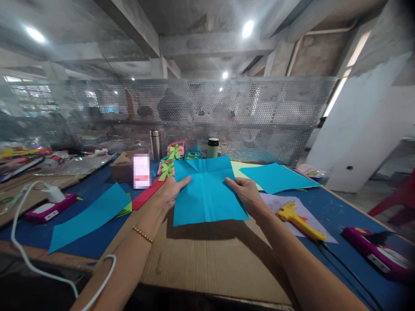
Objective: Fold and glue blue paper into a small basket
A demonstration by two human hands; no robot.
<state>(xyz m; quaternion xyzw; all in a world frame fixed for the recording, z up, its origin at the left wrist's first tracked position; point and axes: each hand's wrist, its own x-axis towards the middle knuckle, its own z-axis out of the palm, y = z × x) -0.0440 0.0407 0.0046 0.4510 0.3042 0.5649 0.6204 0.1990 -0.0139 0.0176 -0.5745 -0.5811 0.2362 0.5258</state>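
Note:
A creased sheet of blue paper [210,194] is held up above a brown cardboard sheet [194,263], its fold lines running through the middle. My left hand [173,190] grips its left edge, thumb on the near face and fingers hidden behind. On the opposite edge my right hand [244,190] pinches the paper in the same way. To the right lies a yellow hot glue gun [301,220] on a pale lilac sheet [275,203]. More blue paper lies at the right [279,178] and at the left [94,216].
Behind stand a steel flask [156,146], a green flask [212,148] and pink baskets with green bows [167,169]. A cardboard box [121,166] and a phone [141,171] are at left. Purple power strips [52,209] [376,252] sit at both sides, with cables trailing.

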